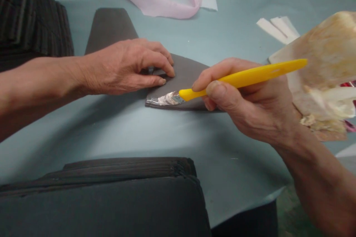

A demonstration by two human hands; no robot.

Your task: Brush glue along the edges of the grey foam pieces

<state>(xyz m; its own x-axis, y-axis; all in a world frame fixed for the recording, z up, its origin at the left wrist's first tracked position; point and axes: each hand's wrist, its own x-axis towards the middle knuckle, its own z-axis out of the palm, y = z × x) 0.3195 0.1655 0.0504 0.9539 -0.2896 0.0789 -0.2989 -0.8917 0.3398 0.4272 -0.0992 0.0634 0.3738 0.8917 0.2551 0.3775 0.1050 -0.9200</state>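
Note:
My right hand (244, 100) is closed around the yellow handle of a brush (264, 74). The white-coated end of this brush touches the near left corner of a dark grey flat piece (189, 68), where a streak of white paste (152, 101) lies along the edge. On top of that piece rests my left hand (125, 64), its fingers bent and its thumb apart from them, pressing down. Another dark grey piece (111, 26), with a narrower far end, extends behind my left hand. Where the two pieces meet is hidden under the hand.
Stacks of dark pieces stand at the near left (105, 207) and far left (52, 26). A stained whitish container (325, 52) is at the right, near white strips (278, 29). Pink cloth (155, 0) lies at the back. The table's edge (250, 205) shows at lower right.

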